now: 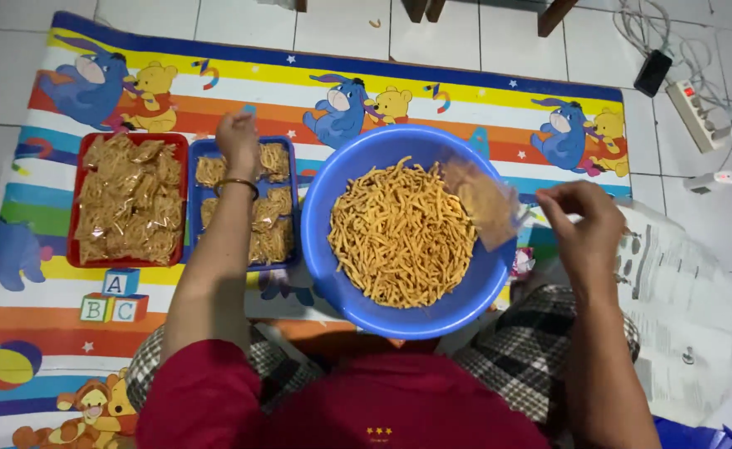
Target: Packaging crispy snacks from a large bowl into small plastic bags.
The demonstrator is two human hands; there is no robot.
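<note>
Snack sticks [399,237] are heaped in a blue basin [332,274] on the lap. A small filled clear bag [486,204] is pinched by the right hand [582,218]. The left hand [237,137], fingers narrowed, is held over the blue tray [202,150] of packets.

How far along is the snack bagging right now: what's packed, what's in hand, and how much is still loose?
Done: the red tray is packed full of filled bags, and the blue tray is partly filled. In hand: the right hand holds a small filled clear bag over the blue basin, while the left hand reaches over the blue tray. Left: the basin holds a large heap of loose snack sticks.
</note>
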